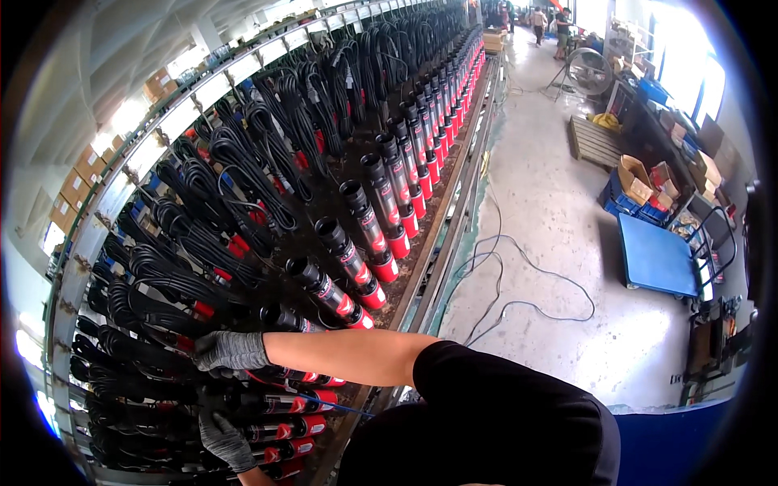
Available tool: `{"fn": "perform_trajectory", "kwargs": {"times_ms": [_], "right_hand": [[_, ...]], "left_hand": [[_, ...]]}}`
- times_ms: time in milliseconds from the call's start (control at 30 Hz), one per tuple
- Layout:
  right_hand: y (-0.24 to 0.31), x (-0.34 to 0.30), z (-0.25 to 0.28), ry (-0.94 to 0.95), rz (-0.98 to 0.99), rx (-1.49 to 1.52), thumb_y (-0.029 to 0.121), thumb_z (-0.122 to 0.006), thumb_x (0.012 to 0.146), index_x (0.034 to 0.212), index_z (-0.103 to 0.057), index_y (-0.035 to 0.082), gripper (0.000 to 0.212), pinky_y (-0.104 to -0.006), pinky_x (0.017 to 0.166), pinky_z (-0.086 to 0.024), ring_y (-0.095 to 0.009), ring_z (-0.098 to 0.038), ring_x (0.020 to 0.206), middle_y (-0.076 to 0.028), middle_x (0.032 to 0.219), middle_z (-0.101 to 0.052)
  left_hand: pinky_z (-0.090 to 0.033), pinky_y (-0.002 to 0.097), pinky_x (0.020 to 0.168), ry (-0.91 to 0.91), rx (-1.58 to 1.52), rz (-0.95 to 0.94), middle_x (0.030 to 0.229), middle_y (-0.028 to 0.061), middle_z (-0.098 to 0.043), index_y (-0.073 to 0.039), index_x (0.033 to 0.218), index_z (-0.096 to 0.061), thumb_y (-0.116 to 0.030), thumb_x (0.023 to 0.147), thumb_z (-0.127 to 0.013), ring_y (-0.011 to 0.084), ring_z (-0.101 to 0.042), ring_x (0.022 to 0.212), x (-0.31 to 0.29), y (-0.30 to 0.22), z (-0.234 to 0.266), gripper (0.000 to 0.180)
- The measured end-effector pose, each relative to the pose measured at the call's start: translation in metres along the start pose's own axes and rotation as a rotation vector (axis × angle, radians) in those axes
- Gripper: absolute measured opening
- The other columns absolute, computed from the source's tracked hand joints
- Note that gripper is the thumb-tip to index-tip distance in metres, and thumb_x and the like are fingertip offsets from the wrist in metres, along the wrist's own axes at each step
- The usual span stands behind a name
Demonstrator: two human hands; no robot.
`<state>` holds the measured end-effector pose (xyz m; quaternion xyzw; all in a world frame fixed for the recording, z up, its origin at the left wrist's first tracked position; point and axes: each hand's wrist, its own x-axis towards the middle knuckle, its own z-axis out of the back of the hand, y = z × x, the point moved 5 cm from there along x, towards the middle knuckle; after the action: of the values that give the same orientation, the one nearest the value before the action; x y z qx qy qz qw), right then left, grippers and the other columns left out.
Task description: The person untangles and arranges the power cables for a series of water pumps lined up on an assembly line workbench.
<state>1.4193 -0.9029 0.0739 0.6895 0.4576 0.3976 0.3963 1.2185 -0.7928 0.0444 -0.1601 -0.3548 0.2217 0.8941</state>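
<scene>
My right hand (232,351), in a grey knitted glove, reaches across from the right, its fingers curled at a coil of black cable (150,347). Lower down, my left hand (224,441) wears a matching glove. Its fingers are bent among dark cables, and what lies in them is hidden. Around both hands lie rows of pump-like cylinders (331,293) with silver middles, black tops and red ends. A thin blue cord (336,405) runs over the cylinders below my right forearm.
A metal rail (134,174) borders the cable rows on the left. Along the right edge of the long rack (421,279) runs a concrete aisle with a loose cable (531,301). A blue platform cart (658,255), a pallet (596,142) and a large fan (587,71) stand there. Other people (562,31) are far off.
</scene>
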Motion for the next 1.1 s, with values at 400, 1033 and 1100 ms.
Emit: {"fn": "perform_trajectory", "kwargs": {"times_ms": [400,1033,1100], "right_hand": [[-0.018,0.021,0.009,-0.038,0.063,-0.035,0.007,-0.067,0.081,0.086,-0.069,0.007,0.006,-0.0282,0.039,-0.04,-0.014,-0.053,0.046,-0.003,0.06,-0.06],[-0.024,0.017,0.007,0.023,-0.048,0.099,0.019,-0.064,0.097,0.108,-0.065,0.004,0.018,-0.0277,0.041,-0.049,-0.018,-0.065,0.053,-0.009,0.076,-0.07],[-0.027,0.02,0.007,-0.014,-0.06,0.052,0.019,-0.065,0.096,0.108,-0.065,0.003,0.019,-0.0289,0.043,-0.051,-0.019,-0.065,0.053,-0.009,0.078,-0.069]], "left_hand": [[-0.054,0.039,0.088,-0.053,0.128,0.074,0.109,0.0187,-0.074,0.003,0.122,-0.067,-0.01,0.102,-0.053,0.0289,-0.07,0.095,0.002,0.027,-0.007,0.028],[-0.052,0.0384,0.085,0.033,-0.156,0.101,0.104,0.0134,-0.07,0.003,0.113,-0.067,-0.009,0.102,-0.055,0.0253,-0.065,0.091,-0.04,-0.026,0.014,0.021],[-0.051,0.0394,0.081,0.033,-0.097,0.065,0.099,0.0148,-0.068,0.003,0.108,-0.067,-0.009,0.101,-0.055,0.0286,-0.064,0.088,-0.05,-0.047,0.019,0.019]]}}
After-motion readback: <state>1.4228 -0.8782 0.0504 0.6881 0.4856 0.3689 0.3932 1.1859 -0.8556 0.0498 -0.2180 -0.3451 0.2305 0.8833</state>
